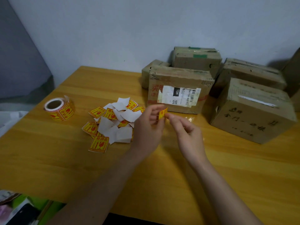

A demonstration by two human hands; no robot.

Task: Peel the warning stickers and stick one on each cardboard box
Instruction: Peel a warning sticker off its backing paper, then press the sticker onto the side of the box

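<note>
Wooden table (48, 151) fills view. Cardboard boxes (253, 111) cluster at 1–2 o'clock, all closed, contents unseen; nearest middle box (178, 90) bears white shipping label (180, 95). Pile of cut stickers (113, 122) at 10 o'clock of hands. Sticker roll (59, 109) far at 9 o'clock. Left hand (147, 127) and right hand (186, 133) both pinch one warning sticker (163, 113), held above table just before labelled box.

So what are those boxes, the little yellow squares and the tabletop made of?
The boxes look like matte brown cardboard, with scuffed, dented edges and old tape. The yellow stickers seem to be printed paper on white backing; some lie curled, white side up. The table shows glossy wood grain, though whether it is solid wood or laminate is unclear.
</note>
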